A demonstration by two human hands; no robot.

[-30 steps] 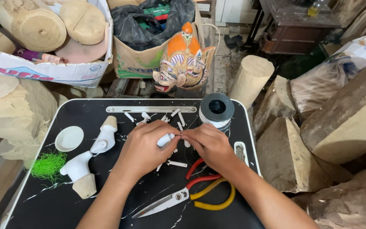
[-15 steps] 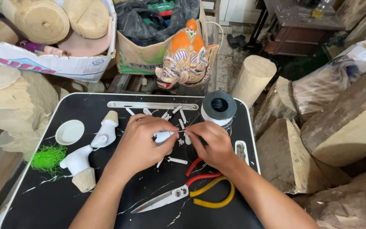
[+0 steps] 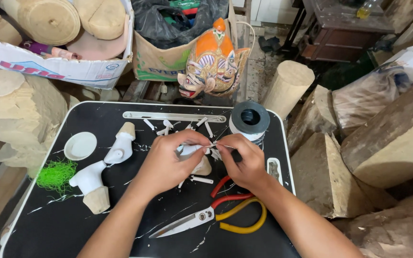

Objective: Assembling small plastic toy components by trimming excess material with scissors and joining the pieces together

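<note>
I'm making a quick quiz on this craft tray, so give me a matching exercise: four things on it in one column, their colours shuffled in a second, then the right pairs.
Things:
1. Scissors blades
2. Pliers handles
3. Loose fibre tuft
4. Small dish

Colours:
A. White
B. Bright green
C. Silver
D. Red and yellow

Pairs: 1-C, 2-D, 3-B, 4-A
</note>
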